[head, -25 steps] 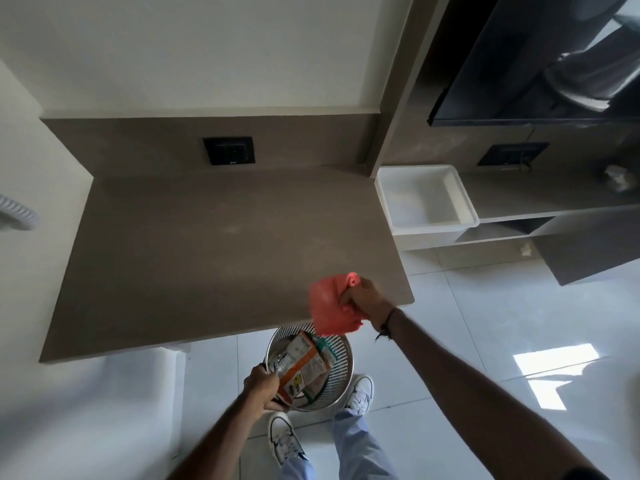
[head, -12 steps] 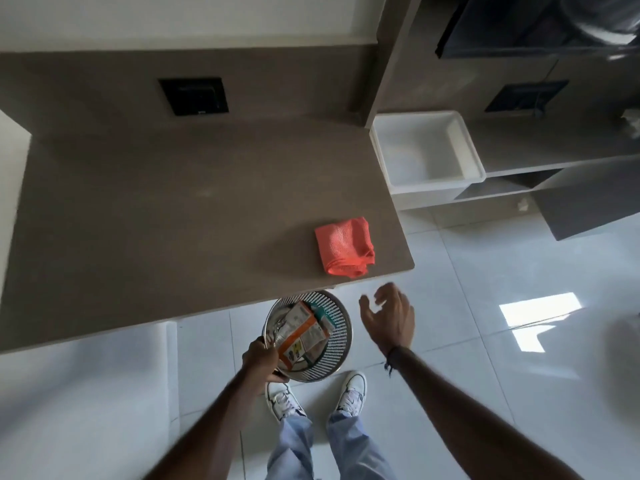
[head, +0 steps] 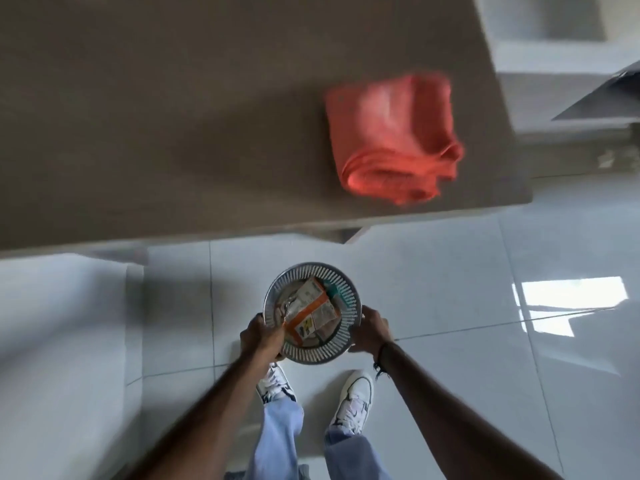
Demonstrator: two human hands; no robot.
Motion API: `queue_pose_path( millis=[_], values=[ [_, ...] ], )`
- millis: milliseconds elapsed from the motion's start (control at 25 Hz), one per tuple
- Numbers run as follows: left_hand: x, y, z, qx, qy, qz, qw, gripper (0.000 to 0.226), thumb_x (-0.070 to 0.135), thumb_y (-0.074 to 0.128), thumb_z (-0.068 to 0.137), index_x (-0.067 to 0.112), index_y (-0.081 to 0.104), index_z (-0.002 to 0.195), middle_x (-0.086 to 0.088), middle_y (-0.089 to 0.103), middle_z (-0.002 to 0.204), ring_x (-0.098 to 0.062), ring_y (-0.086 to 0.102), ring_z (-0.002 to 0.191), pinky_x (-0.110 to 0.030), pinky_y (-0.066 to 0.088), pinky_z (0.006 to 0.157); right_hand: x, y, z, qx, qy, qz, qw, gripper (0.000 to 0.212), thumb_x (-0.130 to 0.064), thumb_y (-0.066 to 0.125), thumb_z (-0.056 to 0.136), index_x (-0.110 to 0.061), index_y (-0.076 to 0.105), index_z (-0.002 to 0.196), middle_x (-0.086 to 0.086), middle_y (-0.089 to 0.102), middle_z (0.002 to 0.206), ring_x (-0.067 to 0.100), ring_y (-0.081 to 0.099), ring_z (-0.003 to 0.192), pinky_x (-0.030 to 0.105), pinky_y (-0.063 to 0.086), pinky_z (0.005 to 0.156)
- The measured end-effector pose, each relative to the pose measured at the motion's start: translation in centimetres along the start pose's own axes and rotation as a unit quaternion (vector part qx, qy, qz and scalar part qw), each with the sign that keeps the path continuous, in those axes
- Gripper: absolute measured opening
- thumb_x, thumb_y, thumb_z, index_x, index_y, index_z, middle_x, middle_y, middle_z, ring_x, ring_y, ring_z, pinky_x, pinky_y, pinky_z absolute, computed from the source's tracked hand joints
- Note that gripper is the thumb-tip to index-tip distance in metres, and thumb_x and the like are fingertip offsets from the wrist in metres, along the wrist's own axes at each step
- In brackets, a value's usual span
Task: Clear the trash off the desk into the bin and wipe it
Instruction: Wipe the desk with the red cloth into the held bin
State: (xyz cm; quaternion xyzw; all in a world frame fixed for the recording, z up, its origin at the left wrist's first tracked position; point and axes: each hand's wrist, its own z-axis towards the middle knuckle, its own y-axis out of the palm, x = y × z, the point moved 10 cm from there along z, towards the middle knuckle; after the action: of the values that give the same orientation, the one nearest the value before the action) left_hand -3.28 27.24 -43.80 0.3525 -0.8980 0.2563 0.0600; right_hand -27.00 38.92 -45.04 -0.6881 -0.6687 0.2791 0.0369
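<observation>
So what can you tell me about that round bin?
The bin is a round, silvery-grey basket with a slotted rim and sides, seen from above over the white floor tiles. Inside lies crumpled trash, including an orange and white packet. The left hand grips its left edge and the right hand its right edge.

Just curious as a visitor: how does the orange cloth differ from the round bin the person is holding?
The orange cloth lies folded on the desk, untouched; the bin is below the desk's level, gripped by the left hand and right hand. The cloth is soft and solid orange; the bin is slotted, rigid and grey, holding packaging.
</observation>
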Motion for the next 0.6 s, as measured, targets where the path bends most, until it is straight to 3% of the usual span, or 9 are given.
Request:
queue_pose_path(
  millis=[80, 160, 200, 280, 360, 480, 600],
  values=[
    [-1.4, 1.7, 2.5, 0.010, -0.015, -0.013, 1.000, 0.031, 0.028, 0.064, 0.083, 0.011, 0.065, 0.108, -0.012, 0.074, 0.106, -0.028, 0.071, 0.084, -0.024, 0.062, 0.044, 1.6, 2.2, 4.1, -0.021, -0.010, -0.073, 0.997, 0.034, -0.019, 0.063, 0.073, -0.023, 0.070, 0.107, 0.008, 0.078, 0.100, 0.028, 0.073, 0.092, 0.034, 0.061, 0.079],
    [-3.6, 3.6, 4.6, 0.005, -0.028, -0.019, 0.999, 0.042, 0.035, 0.063, 0.072, 0.016, 0.068, 0.108, -0.012, 0.077, 0.107, -0.031, 0.075, 0.092, -0.037, 0.068, 0.074, 3.0, 3.9, 6.2, -0.036, -0.012, -0.107, 0.994, 0.043, -0.023, 0.065, 0.072, -0.021, 0.067, 0.115, 0.007, 0.075, 0.110, 0.031, 0.069, 0.101, 0.033, 0.058, 0.086],
    [-4.6, 4.5, 5.4, -0.005, -0.035, -0.023, 0.999, 0.039, 0.035, 0.066, 0.072, 0.018, 0.067, 0.108, -0.011, 0.077, 0.105, -0.031, 0.075, 0.095, -0.039, 0.066, 0.082, 3.7, 4.4, 7.2, -0.040, -0.008, -0.094, 0.995, 0.045, -0.023, 0.065, 0.073, -0.022, 0.066, 0.117, 0.007, 0.074, 0.113, 0.032, 0.068, 0.103, 0.038, 0.058, 0.090],
    [-5.9, 5.9, 6.3, -0.033, -0.043, -0.049, 0.997, 0.029, 0.032, 0.073, 0.077, 0.021, 0.065, 0.102, -0.006, 0.076, 0.097, -0.027, 0.073, 0.093, -0.037, 0.063, 0.084, 5.2, 4.9, 8.4, -0.048, 0.001, -0.044, 0.998, 0.047, -0.019, 0.066, 0.080, -0.022, 0.061, 0.127, 0.009, 0.070, 0.121, 0.034, 0.066, 0.109, 0.043, 0.055, 0.096],
    [-6.2, 7.1, 5.7, -0.081, -0.045, -0.081, 0.992, 0.027, 0.026, 0.073, 0.082, 0.024, 0.063, 0.107, -0.003, 0.075, 0.097, -0.025, 0.073, 0.095, -0.040, 0.060, 0.087, 7.0, 5.7, 8.1, -0.088, 0.057, 0.088, 0.991, 0.051, -0.009, 0.060, 0.090, -0.018, 0.050, 0.138, 0.014, 0.063, 0.130, 0.036, 0.066, 0.109, 0.047, 0.055, 0.096],
    [-5.3, 7.2, 2.3, -0.137, -0.040, -0.080, 0.987, 0.031, 0.012, 0.060, 0.092, 0.029, 0.056, 0.117, -0.003, 0.071, 0.105, -0.026, 0.068, 0.101, -0.043, 0.056, 0.093, 7.3, 4.7, 4.1, -0.095, 0.104, 0.228, 0.963, 0.036, -0.005, 0.047, 0.096, -0.012, 0.053, 0.131, 0.016, 0.067, 0.102, 0.028, 0.071, 0.076, 0.047, 0.056, 0.083],
    [-2.4, 3.3, -3.1, -0.090, 0.019, -0.018, 0.996, 0.031, 0.014, 0.056, 0.085, 0.019, 0.065, 0.115, -0.013, 0.076, 0.112, -0.030, 0.071, 0.094, -0.042, 0.060, 0.082, 3.8, 0.3, -2.0, -0.031, 0.051, 0.182, 0.982, 0.032, -0.004, 0.062, 0.086, -0.011, 0.067, 0.116, 0.016, 0.069, 0.087, 0.027, 0.067, 0.077, 0.047, 0.059, 0.083]
  ],
)
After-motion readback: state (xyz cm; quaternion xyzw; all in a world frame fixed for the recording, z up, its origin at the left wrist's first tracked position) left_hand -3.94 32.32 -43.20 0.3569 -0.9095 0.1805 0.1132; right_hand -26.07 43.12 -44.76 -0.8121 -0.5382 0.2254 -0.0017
